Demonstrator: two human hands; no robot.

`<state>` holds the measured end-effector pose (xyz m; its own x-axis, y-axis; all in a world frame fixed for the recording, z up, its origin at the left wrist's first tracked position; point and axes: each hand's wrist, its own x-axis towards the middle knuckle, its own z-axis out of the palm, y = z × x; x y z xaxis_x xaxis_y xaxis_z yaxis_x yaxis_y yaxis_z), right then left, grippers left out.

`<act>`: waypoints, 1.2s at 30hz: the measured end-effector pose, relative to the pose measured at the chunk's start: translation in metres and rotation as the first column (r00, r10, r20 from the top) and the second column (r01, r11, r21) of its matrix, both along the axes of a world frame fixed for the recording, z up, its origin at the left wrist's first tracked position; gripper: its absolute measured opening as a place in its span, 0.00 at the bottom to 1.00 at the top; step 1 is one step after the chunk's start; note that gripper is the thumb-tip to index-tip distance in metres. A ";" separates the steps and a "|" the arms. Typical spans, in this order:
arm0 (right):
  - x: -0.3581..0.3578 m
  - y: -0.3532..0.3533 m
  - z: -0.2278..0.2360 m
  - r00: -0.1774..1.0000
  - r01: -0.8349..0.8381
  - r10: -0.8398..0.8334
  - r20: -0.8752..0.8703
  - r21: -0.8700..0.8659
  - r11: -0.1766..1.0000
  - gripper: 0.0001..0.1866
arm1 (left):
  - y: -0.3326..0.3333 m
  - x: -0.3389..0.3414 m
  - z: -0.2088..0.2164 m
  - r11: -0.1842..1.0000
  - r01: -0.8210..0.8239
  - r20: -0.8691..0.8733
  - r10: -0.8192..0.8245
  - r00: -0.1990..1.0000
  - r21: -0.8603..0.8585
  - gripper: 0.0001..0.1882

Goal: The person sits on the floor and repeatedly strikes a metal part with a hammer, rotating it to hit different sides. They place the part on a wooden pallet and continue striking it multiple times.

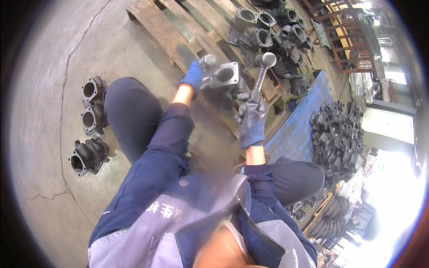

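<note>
My left hand (192,77), in a blue glove, is closed on the near-left end of a grey metal casting (225,75). The casting has a square flange with a round bore and rests at the edge of a wooden pallet (174,35); its left end is blurred. A hammer (259,78) is gripped in my right hand (254,117), which wears a dark-coated blue glove. Its shiny round head points up and away, just right of the casting and apart from it. My right fingers wrap around the lower handle.
Several similar castings (257,38) are piled on the pallet's far right part. On the concrete floor at left stand a few more castings (89,119). A blue sheet (297,123) slopes at right, beside a large heap of dark castings (337,138). Rusty metal racking (346,38) stands far right.
</note>
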<state>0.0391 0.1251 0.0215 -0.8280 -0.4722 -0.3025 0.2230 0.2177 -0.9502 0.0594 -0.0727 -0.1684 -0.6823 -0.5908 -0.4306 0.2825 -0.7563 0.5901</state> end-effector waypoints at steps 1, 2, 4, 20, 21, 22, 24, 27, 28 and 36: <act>0.001 -0.001 0.000 0.998 -0.059 0.059 -0.003 -0.039 0.997 0.22 | 0.000 -0.002 -0.006 1.000 0.005 -0.013 -0.006 1.000 -0.006 0.16; 0.000 0.000 0.002 0.998 -0.070 0.070 -0.006 -0.059 0.996 0.23 | 0.000 -0.004 -0.011 1.000 0.013 -0.015 -0.013 1.000 -0.018 0.16; -0.002 0.002 0.001 0.994 -0.107 0.106 -0.018 -0.109 0.988 0.15 | 0.000 -0.006 -0.019 0.996 0.035 -0.006 -0.036 0.999 -0.080 0.16; -0.044 -0.057 0.115 0.727 -0.652 0.282 -0.627 -0.498 0.572 0.25 | 0.003 -0.010 -0.049 0.987 0.146 0.077 -0.141 0.987 -0.062 0.18; -0.031 -0.057 0.088 0.798 -0.556 0.237 -0.554 -0.526 0.644 0.21 | 0.003 -0.008 -0.036 0.987 0.150 0.090 -0.145 0.985 -0.051 0.18; -0.012 -0.055 0.056 0.864 -0.394 0.243 -0.441 -0.291 0.872 0.17 | 0.001 -0.006 -0.023 0.982 0.165 0.099 -0.156 0.983 -0.091 0.18; 0.015 -0.047 -0.004 0.977 -0.157 0.130 0.169 0.153 0.976 0.13 | 0.005 -0.001 -0.001 0.966 0.208 0.119 -0.191 0.974 -0.151 0.17; 0.003 -0.036 -0.037 0.946 -0.231 0.206 0.249 0.073 0.970 0.13 | -0.004 0.000 0.019 0.879 0.224 0.241 -0.130 0.962 -0.420 0.19; 0.007 -0.022 -0.037 0.950 -0.192 0.137 0.279 0.180 0.965 0.14 | 0.005 0.007 0.019 0.952 0.208 0.253 -0.149 0.956 -0.227 0.22; -0.012 0.052 -0.081 0.963 -0.234 0.267 -0.013 0.443 0.865 0.13 | -0.015 0.026 0.041 0.888 0.389 0.210 -0.343 0.915 -0.244 0.17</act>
